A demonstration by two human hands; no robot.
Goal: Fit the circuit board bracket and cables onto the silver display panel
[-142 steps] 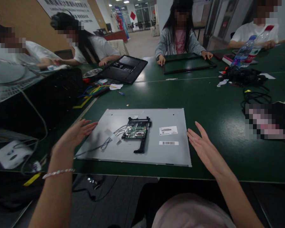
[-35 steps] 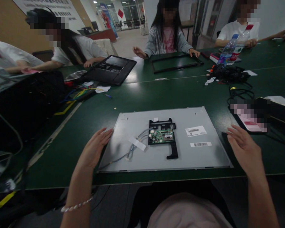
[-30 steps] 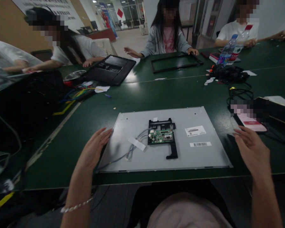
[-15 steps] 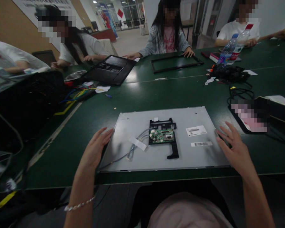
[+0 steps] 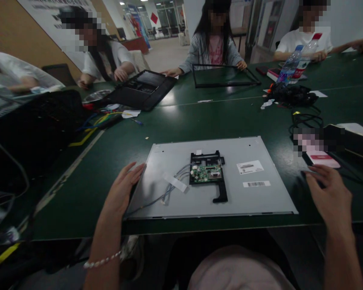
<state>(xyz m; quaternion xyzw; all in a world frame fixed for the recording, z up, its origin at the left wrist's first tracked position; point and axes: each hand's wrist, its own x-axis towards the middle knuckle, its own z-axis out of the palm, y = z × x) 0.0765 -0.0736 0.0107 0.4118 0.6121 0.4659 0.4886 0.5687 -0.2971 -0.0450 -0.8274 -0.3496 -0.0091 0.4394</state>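
A grey-white display panel (image 5: 242, 149) lies flat in front of me, its back side up. On it sit a green circuit board (image 5: 205, 172) in a black bracket (image 5: 222, 191), grey wires (image 5: 172, 185) under clear tape, and two white labels. My left hand (image 5: 121, 189) rests at the panel's left edge, fingers stretched out and close together. To the right of the panel, my right hand (image 5: 332, 193) has its fingers apart at the near end of a phone (image 5: 322, 158). I cannot tell whether it touches the phone.
A co-worker across the green table (image 5: 199, 125) holds a black frame (image 5: 226, 85). Nearby are a black cover (image 5: 139, 98), two bottles (image 5: 290, 64), tangled black cables (image 5: 290, 94) and a blue-handled screwdriver (image 5: 137, 122). A large black casing (image 5: 33, 129) stands at left.
My right hand has left the panel's right edge and moved right to the phone. My left hand stays put. Across the table, the black frame has been tilted up.
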